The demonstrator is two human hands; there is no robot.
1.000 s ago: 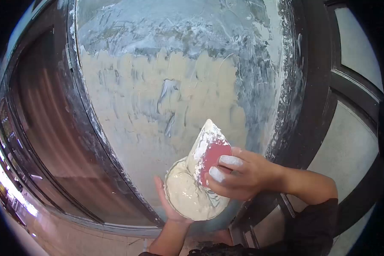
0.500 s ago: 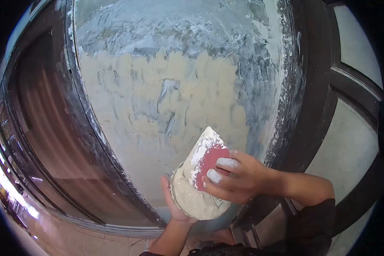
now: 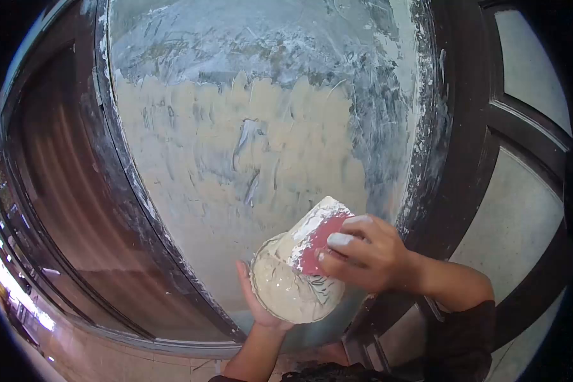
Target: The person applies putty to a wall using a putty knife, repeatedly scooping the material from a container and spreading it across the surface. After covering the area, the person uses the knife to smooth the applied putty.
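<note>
My left hand [image 3: 261, 305] supports a round bowl of putty [image 3: 290, 293] from below and from its left side, with the thumb up along the rim. A flat red putty scraper [image 3: 318, 245], smeared white, is pinched in my right hand [image 3: 369, 254]. The scraper's lower edge is over or in the cream putty at the bowl's upper right; its upper corner points up past the rim. White putty coats two fingertips of my right hand. Behind the bowl stands a wall panel [image 3: 286, 134] covered partly with cream putty strokes, with grey patches showing through.
A dark wooden frame with a pane [image 3: 63, 184] stands on the left. On the right is a dark panelled door [image 3: 484, 159] with pale panels. Tiled floor [image 3: 134, 363] shows at the bottom left.
The scraper has shifted right and slightly down and tilted further over, along with my right hand. More putty surface shows in the bowl, and a ridged mark appears at its right.
</note>
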